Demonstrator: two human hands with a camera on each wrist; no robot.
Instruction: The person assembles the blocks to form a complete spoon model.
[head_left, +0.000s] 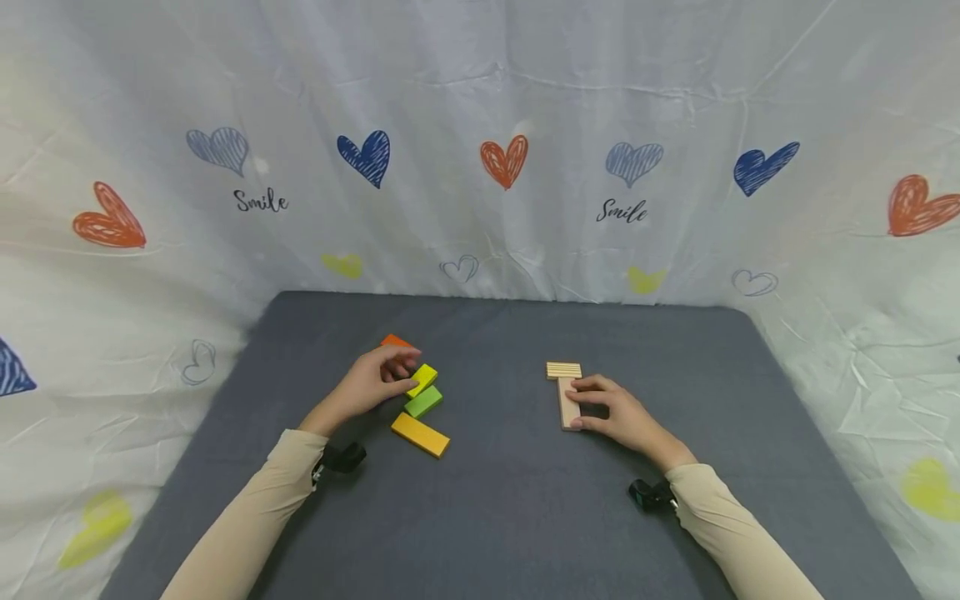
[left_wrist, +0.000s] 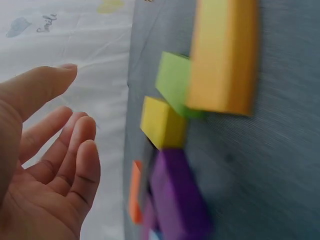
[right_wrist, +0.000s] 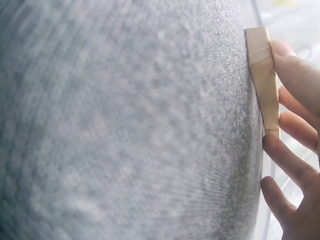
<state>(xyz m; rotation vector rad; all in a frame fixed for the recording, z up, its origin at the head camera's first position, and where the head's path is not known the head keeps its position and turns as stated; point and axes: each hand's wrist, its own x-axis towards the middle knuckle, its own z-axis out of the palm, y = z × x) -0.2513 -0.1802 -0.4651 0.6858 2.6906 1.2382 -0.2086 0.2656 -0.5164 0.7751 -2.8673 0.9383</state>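
Note:
My left hand [head_left: 373, 379] hovers beside a cluster of coloured blocks, its fingers loosely bent and nothing between them. Near its thumb lie a yellow block [head_left: 423, 381] and a green block [head_left: 424, 402]; an orange block [head_left: 395, 341] shows partly behind the fingers. In the left wrist view a purple block [left_wrist: 178, 195], hidden by the hand in the head view, lies against the yellow one. With thumb and fingertips, my right hand [head_left: 618, 417] holds a plain wooden block [head_left: 567, 402] lengthwise at the table. Its far end meets a lined row of pale wood [head_left: 563, 370].
A yellow-orange block [head_left: 421, 435] lies in front of the green one. The dark grey tabletop [head_left: 495, 500] ends at a white curtain [head_left: 435, 225] printed with hearts. Each wrist wears a small black camera, the left camera [head_left: 345, 457] close over the cloth.

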